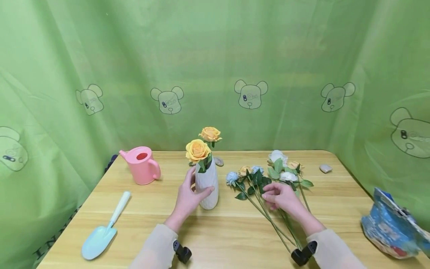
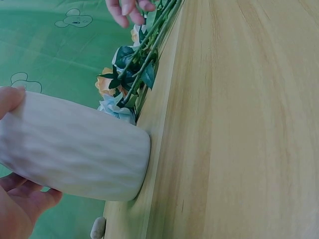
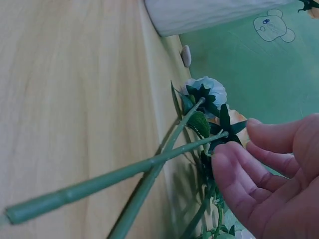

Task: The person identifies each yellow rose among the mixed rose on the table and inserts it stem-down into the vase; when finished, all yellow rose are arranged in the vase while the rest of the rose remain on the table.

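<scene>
A white textured vase (image 1: 207, 186) stands upright on the table with two yellow-orange roses (image 1: 198, 150) in its mouth. My left hand (image 1: 189, 196) holds the vase round its side, thumb and fingers on opposite faces, as the left wrist view (image 2: 22, 209) of the hand also shows. Over the stems of the loose flowers hovers my right hand (image 1: 282, 198), its fingers loosely bent with nothing held between them. In the right wrist view, its thumb and fingers are spread apart close to an orange rose (image 3: 237, 124). A blue rose (image 1: 232, 178) lies at the near left of these flowers.
White roses (image 1: 277, 157) lie at the back right. A pink watering can (image 1: 142, 170) and a light-blue trowel (image 1: 99, 241) are on the left. Stones (image 1: 325, 168) sit near the back edge. A blue bag (image 1: 389, 228) stands at the right edge. Green curtain (image 1: 215, 56) surrounds the table (image 1: 231, 243).
</scene>
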{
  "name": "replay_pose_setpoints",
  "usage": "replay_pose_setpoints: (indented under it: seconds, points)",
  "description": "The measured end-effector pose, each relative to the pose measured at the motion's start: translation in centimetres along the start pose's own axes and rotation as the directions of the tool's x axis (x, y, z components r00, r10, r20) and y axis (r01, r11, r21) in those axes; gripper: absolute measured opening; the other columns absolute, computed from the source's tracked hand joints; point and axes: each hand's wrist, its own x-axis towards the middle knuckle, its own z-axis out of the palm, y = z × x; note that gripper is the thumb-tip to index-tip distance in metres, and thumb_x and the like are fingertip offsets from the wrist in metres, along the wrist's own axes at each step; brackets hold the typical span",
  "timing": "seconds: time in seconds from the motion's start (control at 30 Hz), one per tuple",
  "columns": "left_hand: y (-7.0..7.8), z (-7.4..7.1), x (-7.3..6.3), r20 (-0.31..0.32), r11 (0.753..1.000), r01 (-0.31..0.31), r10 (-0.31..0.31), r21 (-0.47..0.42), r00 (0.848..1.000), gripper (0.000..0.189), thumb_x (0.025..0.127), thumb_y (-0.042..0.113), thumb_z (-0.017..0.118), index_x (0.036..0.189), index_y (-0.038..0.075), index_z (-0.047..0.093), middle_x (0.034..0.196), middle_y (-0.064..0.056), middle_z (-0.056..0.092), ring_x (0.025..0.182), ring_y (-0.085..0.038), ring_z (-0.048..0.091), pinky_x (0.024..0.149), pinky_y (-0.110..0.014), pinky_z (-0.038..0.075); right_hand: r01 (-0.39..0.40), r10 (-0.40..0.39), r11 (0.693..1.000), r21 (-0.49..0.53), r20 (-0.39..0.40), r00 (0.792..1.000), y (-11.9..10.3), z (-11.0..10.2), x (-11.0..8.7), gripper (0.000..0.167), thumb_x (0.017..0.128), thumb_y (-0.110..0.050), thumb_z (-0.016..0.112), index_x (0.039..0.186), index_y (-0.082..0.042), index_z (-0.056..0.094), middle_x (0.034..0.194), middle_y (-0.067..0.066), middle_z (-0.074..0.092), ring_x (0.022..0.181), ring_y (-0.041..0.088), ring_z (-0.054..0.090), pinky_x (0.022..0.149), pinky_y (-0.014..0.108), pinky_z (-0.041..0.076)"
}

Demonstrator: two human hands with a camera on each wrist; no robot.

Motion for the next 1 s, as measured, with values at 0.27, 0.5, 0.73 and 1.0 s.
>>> replay_pose_setpoints:
  seconds: [0.27,0.5,0.73,1.0]
  points:
    - [0.0,0.0,0.0,0.004,1.000,-0.001,0.001,-0.004,1.000,0.075,0.075,0.013,0.078,0.138,0.016,0.038,0.123,-0.018,0.054,0.113,-0.029,0.051,0.095,-0.045,0.043,-0.052,0.053,0.998,-0.045,0.008,0.999,0.4,0.6,-0.1,0.036,0.081,0.000,0.067,0.114,0.009,0.054,0.090,0.015,0.064,0.071,0.026,0.063,0.060,0.039,0.056]
    - [0.1,0.0,0.0,0.001,1.000,0.003,-0.003,-0.010,1.000,0.074,0.075,0.012,0.078,0.137,0.016,0.038,0.122,-0.017,0.054,0.113,-0.029,0.051,0.095,-0.045,0.043,-0.050,0.052,0.995,-0.088,0.012,0.999,0.6,1.1,0.0,0.033,0.080,0.002,0.067,0.110,0.008,0.056,0.087,0.013,0.063,0.070,0.024,0.062,0.059,0.038,0.056]
    - [0.1,-0.1,-0.1,0.007,1.000,0.001,-0.001,-0.012,1.000,0.075,0.075,0.012,0.078,0.138,0.016,0.037,0.123,-0.018,0.054,0.114,-0.029,0.051,0.095,-0.044,0.043,-0.042,0.042,0.990,-0.135,-0.003,0.999,0.9,1.4,0.1,0.031,0.079,0.003,0.067,0.108,0.007,0.058,0.085,0.012,0.062,0.067,0.023,0.060,0.056,0.036,0.055]
    - [0.1,0.0,-0.1,0.003,1.000,-0.001,0.001,-0.006,1.000,0.074,0.075,0.013,0.078,0.138,0.016,0.038,0.123,-0.018,0.054,0.114,-0.029,0.051,0.095,-0.045,0.043,-0.034,0.031,0.983,-0.181,-0.019,0.999,0.9,1.7,0.1,0.029,0.078,0.005,0.067,0.106,0.007,0.058,0.080,0.010,0.062,0.064,0.021,0.059,0.053,0.035,0.054]
